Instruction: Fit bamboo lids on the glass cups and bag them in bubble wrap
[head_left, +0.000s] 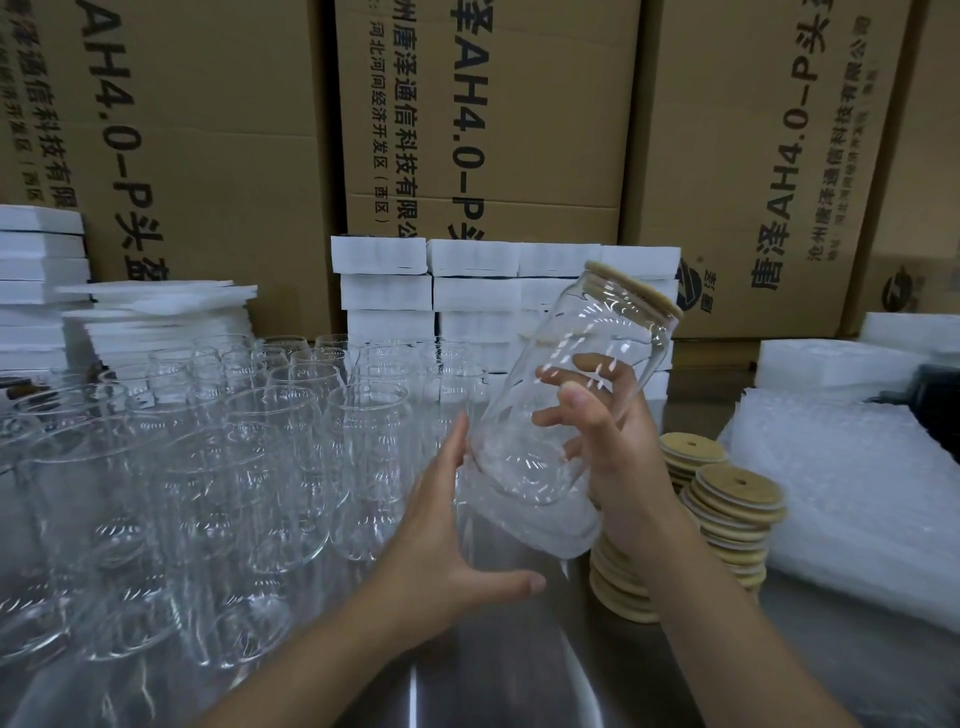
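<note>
Left of my left hand (441, 530) I see open glass cups (218, 467) packed rim to rim, leaving no lane through. The lidded cup (582, 374) gripped in my right hand (618, 457) fills the gap between the hands, and lid stacks (732, 509) crowd just right of it, bubble wrap (857, 499) beyond. Bare table (519, 675) beneath my wrists lies free.

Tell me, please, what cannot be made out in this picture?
All in the head view:
- Bag: its mouth is lost, clear film over the clear cup.
- Lid stacks: the near one is partly hidden behind the right hand.
- Black item: cut by the right edge.
- Cups at left: uncountable, overlapping and blurred.
</note>
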